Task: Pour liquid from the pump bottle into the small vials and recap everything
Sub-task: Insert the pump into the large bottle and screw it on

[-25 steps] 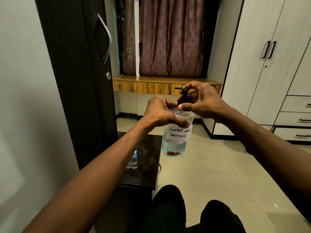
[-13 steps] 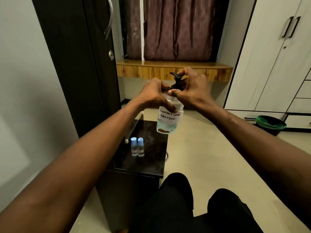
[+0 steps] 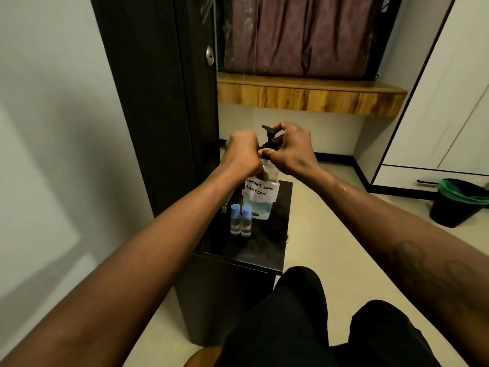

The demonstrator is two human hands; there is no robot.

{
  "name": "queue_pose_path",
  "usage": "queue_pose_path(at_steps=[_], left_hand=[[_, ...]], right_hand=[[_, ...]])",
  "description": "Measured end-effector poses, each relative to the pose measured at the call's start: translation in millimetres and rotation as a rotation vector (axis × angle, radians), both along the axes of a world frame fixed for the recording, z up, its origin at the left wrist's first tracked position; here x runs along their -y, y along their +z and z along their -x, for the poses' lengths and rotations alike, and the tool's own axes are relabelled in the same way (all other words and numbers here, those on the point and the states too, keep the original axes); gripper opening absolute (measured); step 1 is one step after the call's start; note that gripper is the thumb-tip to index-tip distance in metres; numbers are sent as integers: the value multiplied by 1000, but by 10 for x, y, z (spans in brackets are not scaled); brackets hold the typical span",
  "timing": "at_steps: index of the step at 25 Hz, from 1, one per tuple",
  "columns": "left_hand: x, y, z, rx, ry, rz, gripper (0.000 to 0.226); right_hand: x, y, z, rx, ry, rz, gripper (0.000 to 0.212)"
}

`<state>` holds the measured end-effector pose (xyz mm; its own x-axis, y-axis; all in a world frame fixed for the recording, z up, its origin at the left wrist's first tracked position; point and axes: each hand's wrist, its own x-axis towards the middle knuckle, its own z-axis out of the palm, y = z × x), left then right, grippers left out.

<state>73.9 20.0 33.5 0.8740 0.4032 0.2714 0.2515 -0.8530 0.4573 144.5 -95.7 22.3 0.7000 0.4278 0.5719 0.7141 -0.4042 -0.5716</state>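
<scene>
A clear pump bottle with a white handwritten label and pale blue liquid stands upright over the small black table. My left hand grips its shoulder. My right hand is closed around the black pump head and collar. Whether the bottle's base touches the table I cannot tell. Two small clear vials with blue caps stand side by side on the table, just left of and nearer than the bottle.
A dark wardrobe door rises right behind the table on the left. A wooden ledge with curtains runs across the back. A black bin with a green liner sits on the floor at right. My knees are below.
The view has tilted down. Both hands have lowered the bottle from mid-air to just above or onto the table, behind the two vials. My grip on bottle and pump is unchanged.
</scene>
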Motion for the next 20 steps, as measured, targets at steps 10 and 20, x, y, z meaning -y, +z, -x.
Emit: queue_pose_path(at_steps=[10,20], left_hand=[[-39,-55,39,29,66,-62,38],[22,36,167,20,129,-80,32]], right_hand=[[-215,-110,-26,-98,11,-23,48],[-307,-106,33,-164,43,-35,43]])
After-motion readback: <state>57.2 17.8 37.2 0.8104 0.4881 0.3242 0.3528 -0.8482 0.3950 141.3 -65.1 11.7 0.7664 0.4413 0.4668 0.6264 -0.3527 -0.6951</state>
